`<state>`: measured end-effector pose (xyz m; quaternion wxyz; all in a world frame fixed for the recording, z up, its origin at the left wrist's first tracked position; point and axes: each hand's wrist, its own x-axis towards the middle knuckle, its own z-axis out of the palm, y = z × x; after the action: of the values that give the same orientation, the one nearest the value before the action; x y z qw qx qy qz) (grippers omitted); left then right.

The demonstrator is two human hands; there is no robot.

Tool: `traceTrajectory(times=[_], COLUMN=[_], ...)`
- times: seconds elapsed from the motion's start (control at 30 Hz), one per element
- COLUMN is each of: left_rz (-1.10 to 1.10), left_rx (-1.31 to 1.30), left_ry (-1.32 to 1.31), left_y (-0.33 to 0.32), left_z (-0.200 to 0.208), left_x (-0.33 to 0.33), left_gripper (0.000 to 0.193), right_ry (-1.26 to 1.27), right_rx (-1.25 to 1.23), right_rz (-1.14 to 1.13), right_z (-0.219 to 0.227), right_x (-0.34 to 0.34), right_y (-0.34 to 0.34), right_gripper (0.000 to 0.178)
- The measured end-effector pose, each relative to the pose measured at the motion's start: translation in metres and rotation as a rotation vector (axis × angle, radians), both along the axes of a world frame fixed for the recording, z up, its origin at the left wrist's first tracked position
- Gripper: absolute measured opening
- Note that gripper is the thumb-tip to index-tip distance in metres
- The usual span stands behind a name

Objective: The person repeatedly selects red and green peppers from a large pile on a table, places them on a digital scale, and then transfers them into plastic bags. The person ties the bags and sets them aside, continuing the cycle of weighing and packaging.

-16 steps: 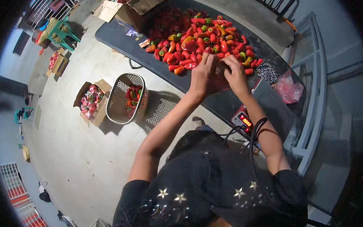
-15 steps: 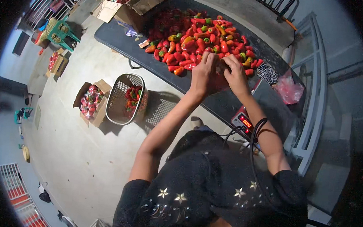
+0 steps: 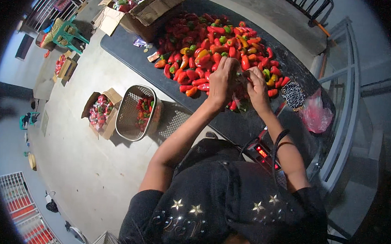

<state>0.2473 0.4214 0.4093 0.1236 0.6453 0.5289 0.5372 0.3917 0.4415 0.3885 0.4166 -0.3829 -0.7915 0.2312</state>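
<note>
Over the near edge of a pile of peppers [image 3: 194, 64], mostly red with some green and orange, my two hands come close together. My left hand [image 3: 221, 83] has its fingers bent and pinched at the top of what looks like a clear plastic bag [image 3: 237, 102] with red peppers in it. Closed at the bag's other side is my right hand [image 3: 256, 86], thumb and fingers drawn together. The fingertips partly hide the bag's mouth. Below my right forearm lies a digital scale [image 3: 263, 153] with a lit red display.
The dark table [image 3: 133, 52] carries an open cardboard box [image 3: 155, 9] of bagged peppers, a black-and-white patterned cloth [image 3: 293, 95] and pink plastic bags [image 3: 316, 111]. On the floor stand a pale basket [image 3: 124, 114] with peppers inside and another box [image 3: 111, 117]. A black cable [image 3: 276, 148] crosses my right forearm.
My right hand's fingers have drawn in from a spread pose to a pinch. The bag hangs lower and shows more clearly between my hands. The view has shifted slightly.
</note>
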Motion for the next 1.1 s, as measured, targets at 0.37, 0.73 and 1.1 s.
traceTrajectory(times=[0.37,0.73,1.1], left_rz=[-0.284,-0.312,-0.236], left_rx=[-0.112,-0.005,0.292], left_ry=[-0.060,-0.232,-0.291], left_y=[0.044,0.076,0.182], left_z=[-0.004,0.002,0.087], left_x=[-0.029,-0.092,-0.219], left_gripper=[0.022,0.015,0.026], right_ry=[0.110,0.023,0.333], right_rx=[-0.111,-0.050,-0.553], right_rz=[-0.033,-0.073,-0.268], right_z=[-0.014,0.009,0.007], right_x=[-0.014,-0.086,-0.040], right_y=[0.034,0.054,0.060], right_gripper=[0.028,0.022,0.025])
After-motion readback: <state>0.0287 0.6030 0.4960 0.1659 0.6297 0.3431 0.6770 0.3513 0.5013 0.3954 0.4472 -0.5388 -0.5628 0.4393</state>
